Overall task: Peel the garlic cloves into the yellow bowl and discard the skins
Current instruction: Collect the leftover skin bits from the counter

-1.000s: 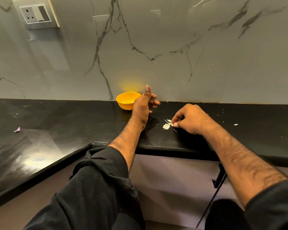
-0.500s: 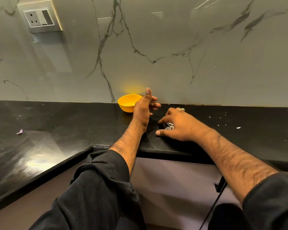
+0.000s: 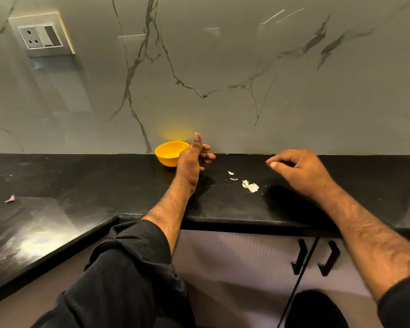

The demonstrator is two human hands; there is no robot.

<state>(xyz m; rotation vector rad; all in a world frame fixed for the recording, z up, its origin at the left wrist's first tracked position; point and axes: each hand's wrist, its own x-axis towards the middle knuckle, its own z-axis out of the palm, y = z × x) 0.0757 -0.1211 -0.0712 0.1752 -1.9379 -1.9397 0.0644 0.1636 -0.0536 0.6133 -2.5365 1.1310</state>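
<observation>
- My left hand (image 3: 190, 163) stands on its outer edge, thumb pointing straight up and the fingers loosely curled off to the right.
- My left forearm runs bare from the wrist back to a black sleeve (image 3: 128, 275) pushed up near the elbow.
- My right hand (image 3: 298, 170) hovers palm down, knuckles up, fingers curled under with the thumb tip meeting them; whether it pinches anything I cannot tell.
- My right forearm reaches in from the lower right, bare to a dark cuff.
</observation>
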